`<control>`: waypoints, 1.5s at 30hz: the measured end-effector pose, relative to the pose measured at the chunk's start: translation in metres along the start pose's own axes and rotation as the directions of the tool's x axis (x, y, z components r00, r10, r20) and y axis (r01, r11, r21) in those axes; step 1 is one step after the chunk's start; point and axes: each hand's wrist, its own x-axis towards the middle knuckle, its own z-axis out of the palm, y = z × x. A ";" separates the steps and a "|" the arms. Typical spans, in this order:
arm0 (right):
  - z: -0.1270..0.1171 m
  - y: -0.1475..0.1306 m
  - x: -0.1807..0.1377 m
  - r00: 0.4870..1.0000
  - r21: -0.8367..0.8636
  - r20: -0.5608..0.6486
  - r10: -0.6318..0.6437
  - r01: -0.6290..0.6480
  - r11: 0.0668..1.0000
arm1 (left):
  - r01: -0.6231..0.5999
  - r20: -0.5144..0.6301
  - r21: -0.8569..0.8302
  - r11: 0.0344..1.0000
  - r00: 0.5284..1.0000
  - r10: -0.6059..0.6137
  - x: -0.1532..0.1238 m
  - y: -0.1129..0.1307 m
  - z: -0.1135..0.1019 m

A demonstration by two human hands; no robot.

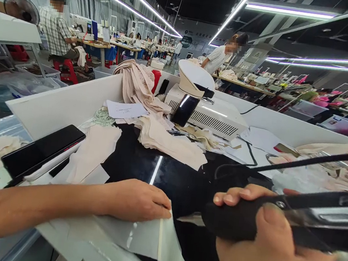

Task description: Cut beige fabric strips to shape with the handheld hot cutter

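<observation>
My left hand [138, 200] lies on a pale grey piece of fabric [144, 239] at the near edge of the glossy black table top [132, 159], fingers curled together and pressing the cloth down. My right hand [269, 248] is closed round the black padded handle of a large pair of scissors [315, 215]. The scissors' handles and a black strap run off to the right, close to the camera and blurred. A short metal tip [190, 218] shows just left of the handle, near the fabric's edge.
Beige fabric pieces [166, 140] are heaped mid-table beside a white machine [207, 113] with a phone leaning on it. Another black phone [43, 150] rests on the white side wall. Papers, a cord coil and more beige cloth lie around. Other people work at distant tables.
</observation>
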 end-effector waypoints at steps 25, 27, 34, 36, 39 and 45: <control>0.014 0.003 -0.002 0.998 0.008 -0.007 -0.057 0.057 0.998 | -0.014 -0.005 -0.008 1.000 1.000 0.014 -0.001 0.004 -0.001; 0.013 0.000 -0.003 0.999 0.009 -0.031 -0.039 0.039 0.999 | -0.006 0.018 -0.011 1.000 1.000 0.006 -0.001 0.004 -0.004; 0.006 -0.002 -0.010 0.998 0.016 0.016 -0.061 0.061 0.998 | 0.012 0.032 -0.021 1.000 0.999 -0.012 0.000 0.006 -0.010; 0.005 0.000 -0.011 0.997 0.020 0.023 -0.074 0.074 0.997 | -0.004 0.009 -0.013 1.000 1.000 0.004 0.000 0.005 -0.009; 0.007 0.001 -0.011 0.997 0.014 0.015 -0.080 0.080 0.997 | -0.017 -0.004 0.002 1.000 1.000 0.017 -0.001 0.003 -0.007; 0.003 -0.007 -0.009 0.997 0.023 -0.024 -0.078 0.079 0.997 | -0.138 -0.116 0.091 0.986 0.982 0.148 0.000 0.000 -0.009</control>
